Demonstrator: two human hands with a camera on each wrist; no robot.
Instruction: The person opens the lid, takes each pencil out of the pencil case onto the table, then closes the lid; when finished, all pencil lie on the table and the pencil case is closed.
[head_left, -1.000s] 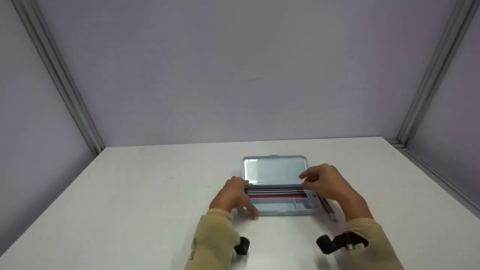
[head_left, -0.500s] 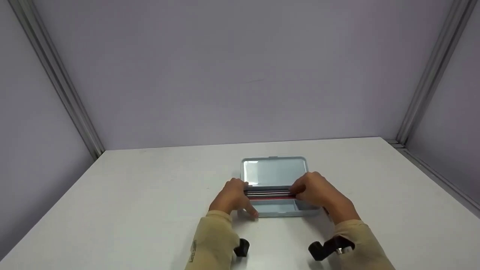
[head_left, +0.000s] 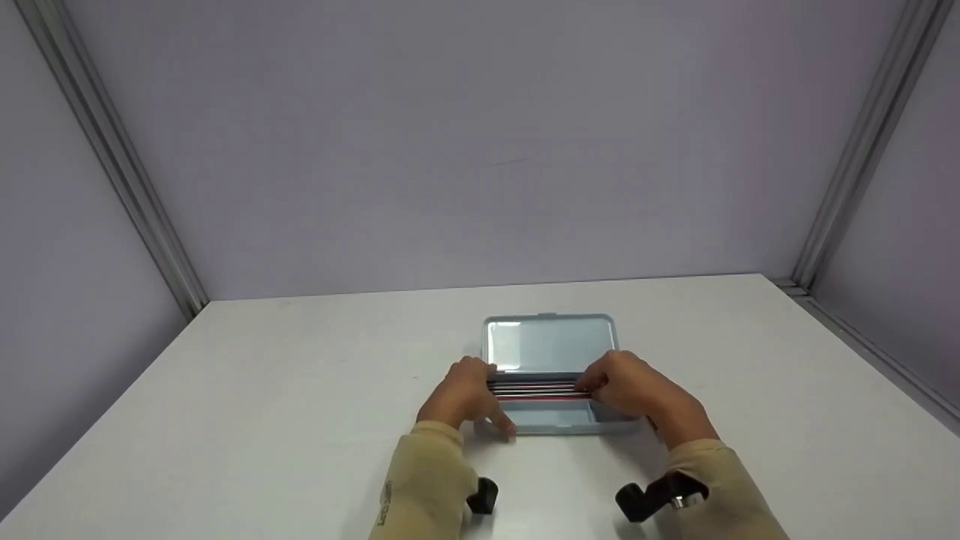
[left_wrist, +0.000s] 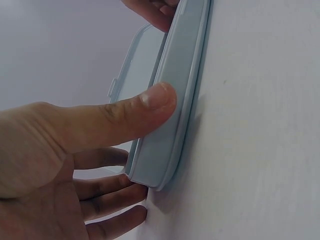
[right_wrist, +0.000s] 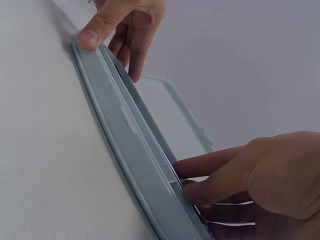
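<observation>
Case: I see a pale blue plastic pencil case (head_left: 551, 420), lid open, flat on the white table (head_left: 262, 420).
Left hand (head_left: 461, 397): thumb and fingers clasp the case's end, steadying it.
Right hand (head_left: 634, 386): fingers curled, pinching the bundle of dark and red pencils (head_left: 536, 389), seating them in the tray.

Pencil case (head_left: 559, 424): pale blue-grey all over — tray, rim and open lid (head_left: 550, 341) the same shade, with a whitish glare patch on the lid's inner face.
Pencils (head_left: 536, 388): dark stripes, black and grey, with 1 red line along the near edge.
Sleeves (head_left: 424, 487): plain tan-beige; small dark lettering on the left one, too small to read.
Wrist mounts (head_left: 645, 499): black, with a small silvery part on the right one.
Table (head_left: 247, 390): plain white — no pattern.
Walls (head_left: 480, 142): flat pale lilac-grey.
Corner rails (head_left: 112, 150): silver-grey metal.
</observation>
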